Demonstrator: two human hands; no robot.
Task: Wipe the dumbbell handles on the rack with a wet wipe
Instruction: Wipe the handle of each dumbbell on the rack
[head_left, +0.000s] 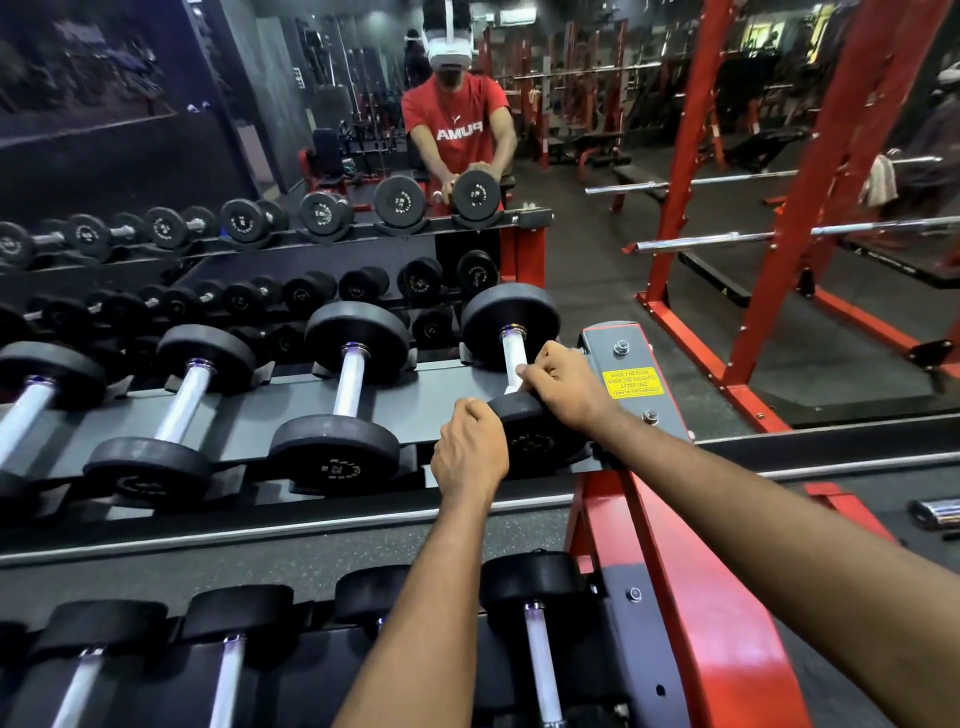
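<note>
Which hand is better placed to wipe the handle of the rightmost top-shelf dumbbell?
Right. The right hand curls round the handle at its near end. The left hand grips the rim of the near weight head, so it likely just steadies the dumbbell.

- a gym, in its free-weights corner.
- a tiered steel rack carries rows of black round-headed dumbbells with chrome handles.
- a yellow sticker on the rack's right end asks that weights be returned after use.
- a wall mirror rises behind the rack.
- red power frames, chrome barbells and padded benches show to the right.
</note>
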